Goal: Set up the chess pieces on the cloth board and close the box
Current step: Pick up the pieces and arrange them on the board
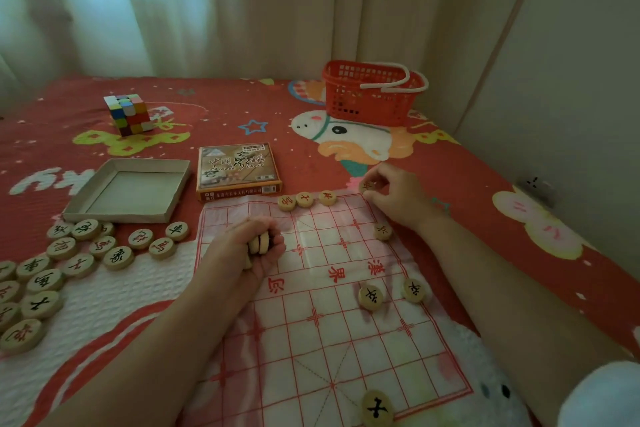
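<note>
A: Status? Which step?

B: Mid-setup. The right hand (pixel 394 196) pinches one round wooden red-lettered piece (pixel 366 186) at the far right corner of the pink-gridded cloth board (pixel 332 291), fingers closed on it, apparently placing it. Three red-lettered discs (pixel 304 199) already sit along the far edge, just left of that corner.

A: Left?

B: The left hand (pixel 254 248) is curled palm-up over the board's far left part, cupping a small stack of wooden discs (pixel 259 242). Count can't be read.

A: Rest of the pieces?

B: A few are scattered on the board: one near the right edge (pixel 382 231), two by the river line (pixel 391 293), one black-lettered disc at the near edge (pixel 376 407). A large pile of black-lettered discs (pixel 55 267) lies off-board on the left, on the red patterned bedspread (pixel 485 184).

A: Box?

B: Open. The grey cardboard tray (pixel 128 189) is empty, with the printed lid (pixel 238 167) beside it, both beyond the board.

A: Next?

B: Likely feed discs from the left palm to the right and fill the far row. Needs each disc centred on an intersection without wrinkling the cloth. Closing comes last.
</note>
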A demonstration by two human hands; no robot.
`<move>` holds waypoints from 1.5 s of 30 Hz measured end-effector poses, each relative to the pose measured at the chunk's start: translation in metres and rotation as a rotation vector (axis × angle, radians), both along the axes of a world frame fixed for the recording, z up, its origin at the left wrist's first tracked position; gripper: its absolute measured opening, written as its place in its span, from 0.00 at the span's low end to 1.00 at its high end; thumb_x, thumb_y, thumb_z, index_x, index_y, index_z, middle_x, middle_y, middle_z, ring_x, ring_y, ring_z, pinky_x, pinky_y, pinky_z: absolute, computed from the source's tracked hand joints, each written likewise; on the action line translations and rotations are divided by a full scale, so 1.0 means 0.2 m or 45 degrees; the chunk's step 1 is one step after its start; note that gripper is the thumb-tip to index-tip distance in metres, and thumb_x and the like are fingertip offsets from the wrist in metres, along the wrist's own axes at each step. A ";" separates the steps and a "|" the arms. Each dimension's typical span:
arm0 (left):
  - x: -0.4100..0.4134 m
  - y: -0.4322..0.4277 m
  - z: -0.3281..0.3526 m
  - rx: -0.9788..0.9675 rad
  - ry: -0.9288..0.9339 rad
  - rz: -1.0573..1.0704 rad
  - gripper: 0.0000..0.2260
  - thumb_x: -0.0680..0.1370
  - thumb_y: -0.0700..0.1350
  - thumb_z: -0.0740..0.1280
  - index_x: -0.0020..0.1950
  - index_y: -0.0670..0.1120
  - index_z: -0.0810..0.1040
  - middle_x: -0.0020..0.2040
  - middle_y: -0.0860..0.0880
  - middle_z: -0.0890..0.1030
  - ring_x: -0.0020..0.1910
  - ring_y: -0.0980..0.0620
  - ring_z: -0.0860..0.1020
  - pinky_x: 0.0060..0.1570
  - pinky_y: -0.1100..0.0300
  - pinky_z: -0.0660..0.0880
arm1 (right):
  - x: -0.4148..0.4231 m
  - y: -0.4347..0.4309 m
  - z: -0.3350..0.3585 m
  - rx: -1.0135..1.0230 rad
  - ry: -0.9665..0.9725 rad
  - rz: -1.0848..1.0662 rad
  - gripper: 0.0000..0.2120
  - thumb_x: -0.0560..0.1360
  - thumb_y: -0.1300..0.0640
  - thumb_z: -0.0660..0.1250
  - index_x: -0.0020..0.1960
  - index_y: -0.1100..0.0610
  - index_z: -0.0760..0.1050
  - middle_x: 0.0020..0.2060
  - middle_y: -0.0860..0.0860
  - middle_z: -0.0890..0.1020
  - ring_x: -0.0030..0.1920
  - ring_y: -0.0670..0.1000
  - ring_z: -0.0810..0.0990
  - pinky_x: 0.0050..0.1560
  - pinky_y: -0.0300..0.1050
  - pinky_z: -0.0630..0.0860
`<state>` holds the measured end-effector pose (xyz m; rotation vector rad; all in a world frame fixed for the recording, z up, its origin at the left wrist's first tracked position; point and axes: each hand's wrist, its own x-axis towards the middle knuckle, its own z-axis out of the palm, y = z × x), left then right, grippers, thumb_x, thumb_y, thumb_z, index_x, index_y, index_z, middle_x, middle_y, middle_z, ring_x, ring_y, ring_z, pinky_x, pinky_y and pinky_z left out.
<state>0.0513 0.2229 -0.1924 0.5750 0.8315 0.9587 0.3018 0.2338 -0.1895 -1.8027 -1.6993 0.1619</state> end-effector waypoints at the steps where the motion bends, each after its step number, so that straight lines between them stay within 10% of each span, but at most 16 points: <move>1: 0.00 0.00 0.00 -0.015 -0.019 0.008 0.08 0.77 0.36 0.61 0.39 0.39 0.74 0.35 0.44 0.76 0.35 0.52 0.76 0.30 0.65 0.79 | 0.00 0.01 -0.01 -0.016 -0.001 -0.009 0.06 0.70 0.62 0.69 0.46 0.57 0.77 0.41 0.48 0.78 0.42 0.48 0.76 0.47 0.43 0.75; 14: -0.02 0.03 0.00 -0.137 -0.306 -0.068 0.17 0.71 0.28 0.50 0.51 0.34 0.74 0.47 0.37 0.79 0.43 0.41 0.83 0.50 0.50 0.77 | 0.02 0.00 -0.04 0.061 0.103 -0.037 0.06 0.69 0.64 0.69 0.45 0.57 0.78 0.46 0.53 0.79 0.44 0.49 0.75 0.44 0.40 0.73; 24: -0.02 0.01 0.01 -0.012 -0.407 -0.321 0.13 0.66 0.29 0.61 0.45 0.35 0.81 0.38 0.40 0.82 0.37 0.49 0.83 0.38 0.62 0.81 | -0.51 -0.16 0.16 0.004 0.091 0.662 0.14 0.68 0.59 0.70 0.53 0.57 0.78 0.47 0.49 0.81 0.45 0.41 0.76 0.44 0.27 0.68; 32: -0.05 0.02 -0.04 0.078 -0.417 -0.509 0.25 0.53 0.33 0.73 0.51 0.36 0.82 0.48 0.38 0.82 0.47 0.45 0.83 0.50 0.54 0.78 | -0.51 -0.16 0.10 0.096 0.125 0.541 0.06 0.70 0.61 0.71 0.47 0.57 0.82 0.38 0.45 0.81 0.39 0.39 0.76 0.42 0.28 0.68; 37: -0.01 -0.01 -0.01 0.215 -0.006 -0.371 0.08 0.75 0.31 0.60 0.47 0.38 0.78 0.38 0.42 0.82 0.34 0.52 0.82 0.34 0.62 0.80 | -0.49 -0.14 0.11 -0.022 0.607 0.415 0.04 0.72 0.64 0.68 0.41 0.56 0.80 0.35 0.51 0.83 0.33 0.43 0.81 0.34 0.36 0.76; 45: -0.02 -0.02 0.01 0.266 0.134 -0.269 0.06 0.76 0.34 0.62 0.41 0.40 0.75 0.28 0.46 0.80 0.21 0.57 0.73 0.20 0.68 0.71 | -0.47 -0.14 0.12 -0.180 0.801 0.474 0.05 0.74 0.65 0.66 0.42 0.58 0.79 0.33 0.52 0.81 0.30 0.43 0.78 0.30 0.36 0.74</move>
